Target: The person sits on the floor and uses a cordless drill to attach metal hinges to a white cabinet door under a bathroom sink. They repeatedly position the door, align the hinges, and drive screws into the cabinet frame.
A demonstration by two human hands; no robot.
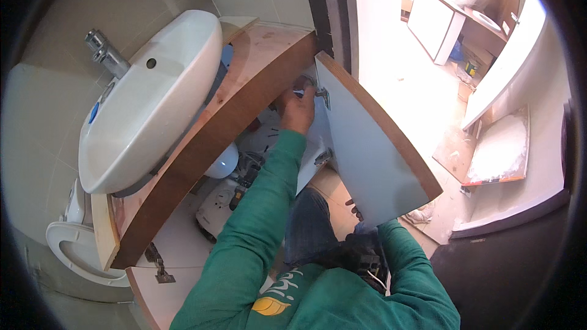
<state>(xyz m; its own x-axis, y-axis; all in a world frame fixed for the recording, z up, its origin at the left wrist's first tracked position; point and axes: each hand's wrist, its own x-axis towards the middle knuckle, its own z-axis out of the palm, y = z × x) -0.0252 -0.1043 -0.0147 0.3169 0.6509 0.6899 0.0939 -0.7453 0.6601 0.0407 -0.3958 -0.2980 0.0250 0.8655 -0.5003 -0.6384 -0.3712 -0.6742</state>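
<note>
My left hand (298,110) reaches up to the far inner corner of a vanity cabinet, its fingers closed at the upper hinge (323,93). This hinge joins a white cabinet door (367,146) with a brown edge, which stands swung out. A lower hinge (323,157) shows on the same door. My right hand (354,209) is at the door's near lower edge; only some fingers show, curled round it, and the door hides the rest. Beyond my left arm, inside the cabinet, lie a white machine-like thing (215,208) and a dark tool (247,168).
A white basin (153,98) with a chrome tap (107,55) stands on the curved wooden countertop (214,107). Another open door (159,299) with a hinge is at lower left, near a toilet (76,250). A board (498,146) leans on the wall at right.
</note>
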